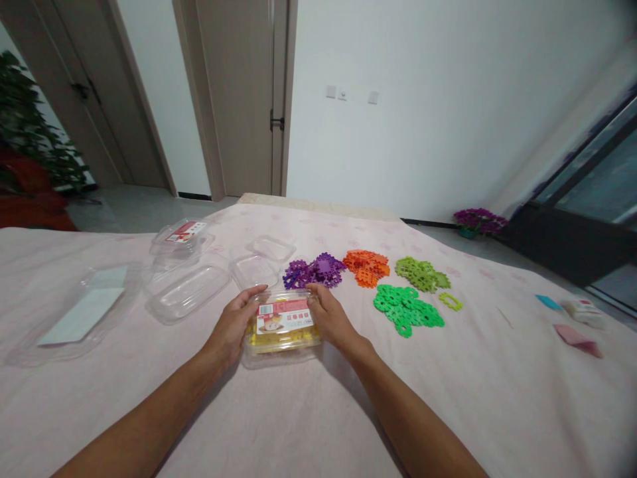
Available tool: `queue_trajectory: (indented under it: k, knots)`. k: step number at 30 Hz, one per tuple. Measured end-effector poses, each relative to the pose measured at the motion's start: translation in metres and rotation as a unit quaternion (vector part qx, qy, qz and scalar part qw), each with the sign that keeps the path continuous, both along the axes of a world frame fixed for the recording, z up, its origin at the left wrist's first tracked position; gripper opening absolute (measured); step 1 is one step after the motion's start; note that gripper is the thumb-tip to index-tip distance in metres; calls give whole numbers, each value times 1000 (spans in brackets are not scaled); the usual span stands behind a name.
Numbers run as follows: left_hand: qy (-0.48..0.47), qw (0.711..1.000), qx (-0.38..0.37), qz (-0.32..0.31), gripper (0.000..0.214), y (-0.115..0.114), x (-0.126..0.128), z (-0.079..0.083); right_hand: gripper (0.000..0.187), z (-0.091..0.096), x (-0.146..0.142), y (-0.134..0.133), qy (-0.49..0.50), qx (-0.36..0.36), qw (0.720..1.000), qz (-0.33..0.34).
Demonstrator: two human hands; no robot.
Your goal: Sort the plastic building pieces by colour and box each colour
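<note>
A clear plastic box [286, 342] with a red and white label and yellow pieces inside is at the middle front. My left hand [237, 325] is closed around its left side, thumb near the back corner. On the opposite side my right hand [332, 317] grips the box, its thumb on the lid. Just behind lie purple plastic pieces [318, 269] in a heap. Orange pieces [367, 265], green pieces [405, 307] and olive-green pieces [421, 273] form separate piles to the right. A yellow-green ring-shaped piece [450, 301] lies by itself.
Clear open trays [192, 292] and stacked clear boxes [182, 239] stand to the left. A large clear container [124, 299] with white cards [84, 317] is at the far left. Pink paper [577, 340], a blue piece [548, 302] and a white packet [583, 312] lie at right on the pink cloth [478, 392].
</note>
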State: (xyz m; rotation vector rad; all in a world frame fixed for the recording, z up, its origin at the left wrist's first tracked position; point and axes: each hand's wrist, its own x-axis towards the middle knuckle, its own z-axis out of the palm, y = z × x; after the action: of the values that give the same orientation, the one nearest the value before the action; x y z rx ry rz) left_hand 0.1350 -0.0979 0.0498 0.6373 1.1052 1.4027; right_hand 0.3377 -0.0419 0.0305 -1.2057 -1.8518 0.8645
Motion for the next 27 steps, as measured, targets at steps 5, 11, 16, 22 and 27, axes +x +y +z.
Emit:
queue_trajectory:
  k: [5,11,16,22,27]
  knots:
    - [18,1000,12,21,49,-1,2,-1,39,0,1,-3,-28,22,999,1]
    - [61,998,26,22,50,3,-2,-7,34,1,-2,3,12,-10,1000,4]
    - [91,995,21,17,49,6,-6,-12,34,0,-4,5,27,-14,1000,-5]
    - [102,995,13,-1,44,6,-4,-6,34,2,-1,-2,44,-33,998,-6]
    - [134,991,8,-6,42,6,-3,-7,34,6,1,-7,29,-32,999,-16]
